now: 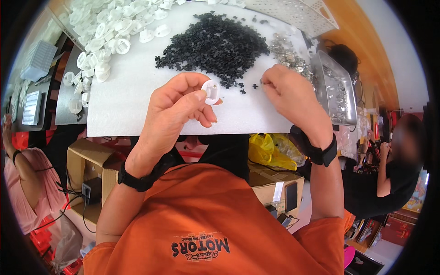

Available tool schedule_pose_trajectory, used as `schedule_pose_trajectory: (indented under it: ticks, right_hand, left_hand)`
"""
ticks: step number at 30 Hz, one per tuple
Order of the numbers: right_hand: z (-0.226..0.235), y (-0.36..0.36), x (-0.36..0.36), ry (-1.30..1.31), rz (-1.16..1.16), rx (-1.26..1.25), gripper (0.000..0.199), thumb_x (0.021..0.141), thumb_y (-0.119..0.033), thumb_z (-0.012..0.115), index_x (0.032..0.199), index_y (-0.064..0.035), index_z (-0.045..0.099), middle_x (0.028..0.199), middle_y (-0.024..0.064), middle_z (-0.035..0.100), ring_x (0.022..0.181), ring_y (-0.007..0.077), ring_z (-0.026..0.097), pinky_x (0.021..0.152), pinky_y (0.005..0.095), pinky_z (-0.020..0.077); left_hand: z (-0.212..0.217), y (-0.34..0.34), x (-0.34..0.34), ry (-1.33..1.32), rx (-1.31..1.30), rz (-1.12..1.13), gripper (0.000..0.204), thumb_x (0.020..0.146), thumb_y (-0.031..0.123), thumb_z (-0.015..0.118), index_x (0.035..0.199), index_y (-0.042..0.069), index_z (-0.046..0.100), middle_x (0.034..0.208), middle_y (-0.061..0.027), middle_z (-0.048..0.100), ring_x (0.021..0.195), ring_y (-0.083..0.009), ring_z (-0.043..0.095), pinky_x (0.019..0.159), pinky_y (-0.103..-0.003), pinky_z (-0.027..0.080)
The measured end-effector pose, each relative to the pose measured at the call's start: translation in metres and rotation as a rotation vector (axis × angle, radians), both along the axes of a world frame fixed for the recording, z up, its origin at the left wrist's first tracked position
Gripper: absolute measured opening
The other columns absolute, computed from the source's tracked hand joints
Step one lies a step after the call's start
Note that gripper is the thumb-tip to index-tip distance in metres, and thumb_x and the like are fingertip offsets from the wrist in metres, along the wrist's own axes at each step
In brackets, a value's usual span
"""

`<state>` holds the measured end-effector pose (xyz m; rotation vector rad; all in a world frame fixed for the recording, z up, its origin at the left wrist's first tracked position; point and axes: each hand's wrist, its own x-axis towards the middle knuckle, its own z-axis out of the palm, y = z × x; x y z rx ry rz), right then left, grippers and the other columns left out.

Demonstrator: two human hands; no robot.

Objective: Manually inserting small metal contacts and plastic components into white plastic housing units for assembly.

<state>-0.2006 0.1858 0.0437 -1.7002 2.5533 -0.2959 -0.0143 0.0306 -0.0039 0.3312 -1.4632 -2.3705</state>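
My left hand pinches a round white plastic part between thumb and fingers, above the white foam sheet. The part's recessed, slotted face shows. To its right, my right hand has thumb and forefinger pressed together low over the sheet; whatever sits between these fingertips is too small to name. A heap of small black cross-shaped pieces spreads just beyond both hands, with a few loose black ones near the right fingertips. Small shiny metal pieces lie beyond my right hand.
Many more white round parts pile up at the far left. A metal tray with small metal pieces stands at the right edge. Below the table are cardboard boxes and a yellow plastic bag. Other people sit at both sides.
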Motion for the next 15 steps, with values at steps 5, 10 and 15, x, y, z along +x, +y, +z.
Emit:
schedule_pose_trajectory:
  ticks: [5,10,15]
  right_hand:
    - [-0.002,0.008,0.010,0.039,0.036,-0.023,0.009,0.083,-0.011,0.055,0.083,-0.0034,0.060,0.083,0.0123,0.055,0.077,0.0335,0.057,0.066,0.0405,0.0466]
    - [-0.007,0.005,0.013,0.032,-0.025,-0.096,0.009,0.084,-0.011,0.056,0.088,-0.0037,0.061,0.083,0.0119,0.055,0.077,0.0327,0.056,0.066,0.0374,0.0451]
    - [-0.005,0.007,0.014,0.025,-0.009,-0.109,0.012,0.082,-0.014,0.057,0.076,-0.0037,0.058,0.079,0.0120,0.054,0.075,0.0329,0.059,0.063,0.0419,0.0480]
  left_hand:
    - [0.001,-0.001,0.001,0.015,0.038,-0.011,0.021,0.091,0.010,0.050,0.106,-0.003,0.054,0.089,-0.0125,0.064,0.069,-0.0138,0.062,0.059,-0.024,0.052]
    - [0.000,-0.003,-0.001,0.030,0.038,-0.027,0.020,0.091,0.010,0.050,0.106,-0.003,0.054,0.089,-0.0125,0.064,0.068,-0.0138,0.062,0.059,-0.024,0.052]
    - [0.001,-0.002,0.000,0.012,0.049,-0.020,0.020,0.091,0.010,0.049,0.107,-0.002,0.054,0.090,-0.0126,0.064,0.068,-0.0138,0.062,0.059,-0.023,0.052]
